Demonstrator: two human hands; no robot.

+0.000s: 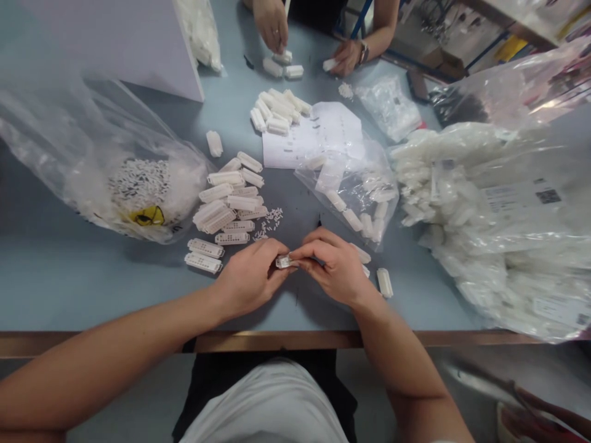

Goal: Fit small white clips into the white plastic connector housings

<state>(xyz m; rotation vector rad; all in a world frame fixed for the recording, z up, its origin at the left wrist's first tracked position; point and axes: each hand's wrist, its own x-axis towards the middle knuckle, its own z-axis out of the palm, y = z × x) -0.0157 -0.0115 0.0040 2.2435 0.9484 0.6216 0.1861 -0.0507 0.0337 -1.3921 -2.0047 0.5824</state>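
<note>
My left hand (252,274) is closed around a small white plastic connector housing (283,262), whose end with small holes shows between thumb and forefinger. My right hand (335,264) meets it from the right, thumb and fingers pinched at the housing's edge; whatever tiny piece they may hold is hidden. Just beyond my left hand lies a scatter of tiny white plugs (268,224). Left of them is a pile of white housings (226,200), several showing rows of holes. A single housing (384,283) rests right of my right wrist, with others partly hidden behind that hand.
Clear bags stand on both sides: one with tiny plugs (141,181) at left, a large one with white parts (489,234) at right. A smaller bag of housings (369,197) overlaps a paper sheet (286,151). Across the table, a co-worker's hands (347,58) handle white housings.
</note>
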